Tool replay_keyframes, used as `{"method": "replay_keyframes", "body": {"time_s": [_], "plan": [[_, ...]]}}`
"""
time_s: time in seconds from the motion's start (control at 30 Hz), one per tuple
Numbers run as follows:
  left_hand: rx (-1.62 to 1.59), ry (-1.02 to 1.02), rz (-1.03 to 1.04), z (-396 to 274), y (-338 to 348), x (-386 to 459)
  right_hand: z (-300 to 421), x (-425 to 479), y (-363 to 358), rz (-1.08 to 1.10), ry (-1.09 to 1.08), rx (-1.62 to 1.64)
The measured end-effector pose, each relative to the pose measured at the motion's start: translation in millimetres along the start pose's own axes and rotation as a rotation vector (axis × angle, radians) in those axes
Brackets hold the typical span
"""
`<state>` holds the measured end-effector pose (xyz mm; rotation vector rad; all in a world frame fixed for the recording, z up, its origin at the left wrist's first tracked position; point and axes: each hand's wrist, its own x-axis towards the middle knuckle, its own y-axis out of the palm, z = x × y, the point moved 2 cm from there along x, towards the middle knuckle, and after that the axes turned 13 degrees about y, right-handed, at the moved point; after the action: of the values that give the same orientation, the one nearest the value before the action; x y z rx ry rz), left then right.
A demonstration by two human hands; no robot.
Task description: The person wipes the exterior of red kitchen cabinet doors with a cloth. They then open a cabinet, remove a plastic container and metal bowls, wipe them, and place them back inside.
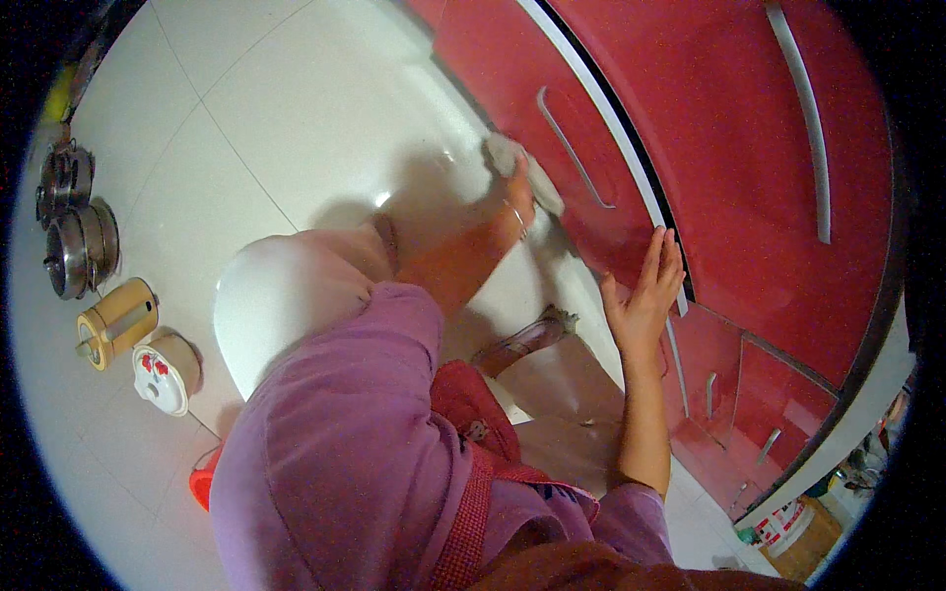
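Note:
My left hand (522, 193), with a bangle at the wrist, is closed on a light grey-beige cloth (545, 188). The cloth lies along the base of a glossy red cabinet door (591, 140) with a curved metal handle, at the edge of the pale tiled floor (295, 125). To the right, my right hand (649, 292) is spread with its fingertips at the door's silver trim strip (628, 148) and holds nothing. Part of the left hand's grip is hidden by the cloth. My foot (536, 336) is on the floor between my arms.
Steel pots (81, 247), a yellowish cylindrical container (118, 323) and a white lidded pot with red flowers (168, 373) stand on the floor at left. A red object (202, 482) is partly hidden behind me. More red drawers (776, 391) and a labelled tub (802, 535) are at lower right.

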<state>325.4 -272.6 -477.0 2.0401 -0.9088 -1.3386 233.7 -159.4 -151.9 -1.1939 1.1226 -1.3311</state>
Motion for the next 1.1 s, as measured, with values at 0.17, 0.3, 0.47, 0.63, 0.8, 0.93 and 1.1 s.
{"method": "replay_keyframes", "body": {"time_s": [0.17, 0.3, 0.47, 0.63, 0.8, 0.93, 1.1], "plan": [[0.212, -0.449, -0.141, -36, 43, -102, -11, -6, 2, 0.02, 0.087, 0.0], [-0.024, 0.119, 0.095, -35, -12, 18, 7, 3, -2, 0.025, -0.012, 0.001], [-0.042, -0.001, 0.03, -82, 18, 62, 2, -3, -3, 0.029, 0.06, 0.009], [-0.015, -0.184, -0.04, -26, 4, -8, 2, -1, -1, 0.027, 0.061, -0.014], [0.119, -0.469, -0.083, 4, 8, -89, -7, -2, 6, 0.017, 0.086, -0.025], [0.106, -0.385, -0.097, 1, -14, -37, -6, -2, 6, 0.01, 0.083, -0.022], [0.066, -0.068, -0.026, -57, 5, 48, 1, -3, 2, 0.002, 0.071, -0.039]]}}
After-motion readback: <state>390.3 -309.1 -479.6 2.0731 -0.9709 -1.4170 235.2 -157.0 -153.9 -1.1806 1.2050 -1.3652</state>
